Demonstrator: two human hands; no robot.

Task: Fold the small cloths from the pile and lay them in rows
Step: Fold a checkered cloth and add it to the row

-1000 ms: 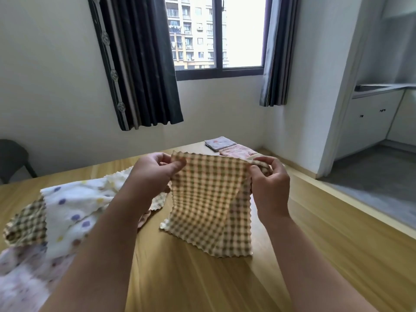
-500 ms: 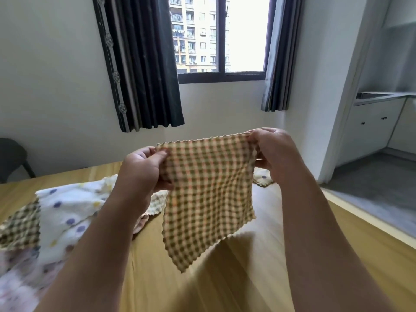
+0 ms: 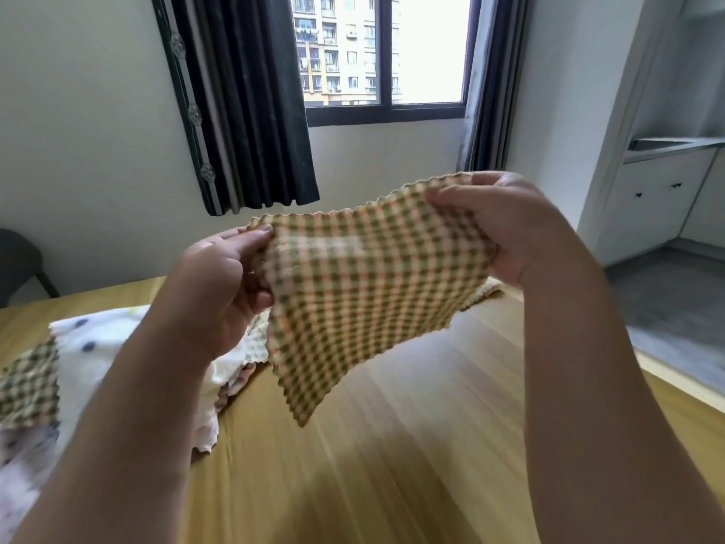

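Checked cloth [image 3: 365, 292] held clear above the table [image 3: 392, 445], pile [image 3: 90, 347] lying at left: left hand [image 3: 219, 280] pinches its left top corner, right hand [image 3: 506, 225] pinches the higher right corner; judged best practice is to level both corners and match edges before folding.

Waffle-textured checked cloth [image 3: 372, 284] with scalloped edges above a smooth, satin-sheen wooden table [image 3: 392, 445].

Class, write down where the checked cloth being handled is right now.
In the head view the checked cloth hangs mid-frame above the table, top corners pinched by the left hand and right hand, the pile to its left.
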